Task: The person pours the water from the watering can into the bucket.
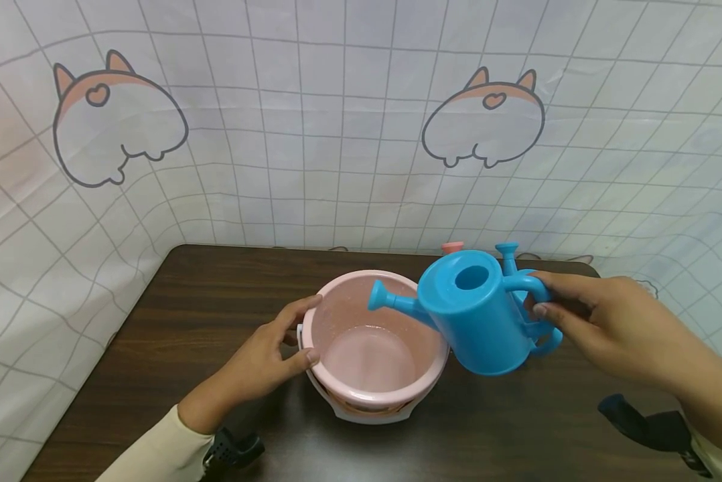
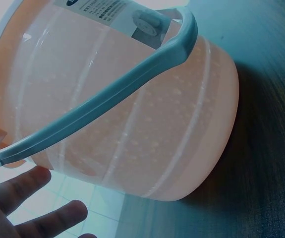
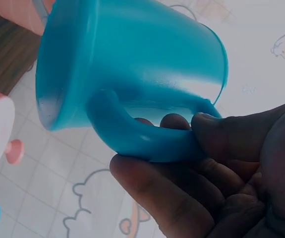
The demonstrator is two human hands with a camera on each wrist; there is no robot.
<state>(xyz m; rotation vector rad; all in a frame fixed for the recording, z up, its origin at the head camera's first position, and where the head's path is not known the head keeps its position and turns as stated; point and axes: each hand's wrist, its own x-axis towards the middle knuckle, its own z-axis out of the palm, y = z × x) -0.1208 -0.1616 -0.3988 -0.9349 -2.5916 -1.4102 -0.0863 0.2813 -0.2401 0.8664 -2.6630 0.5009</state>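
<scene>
You are curling your right hand [image 1: 602, 321] around the handle of the blue watering can [image 1: 478, 311], tipping its spout over the pink bucket [image 1: 373, 348] so it clears the rim. Your left hand [image 1: 270, 355] is clasping the bucket's near rim, steadying it on the table [image 1: 204, 301]. Beyond your right-hand grip, small pink and blue toy pieces [image 1: 453, 247] are standing, well clear of the spout.

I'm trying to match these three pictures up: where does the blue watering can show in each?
Head: blue watering can right of centre, right hand gripping its handle, spout over the pink bucket.
Left wrist: not in view; only the bucket.
Right wrist: fills the upper middle.
Shared landmark: the pink bucket, top-left corner in the right wrist view.
</scene>
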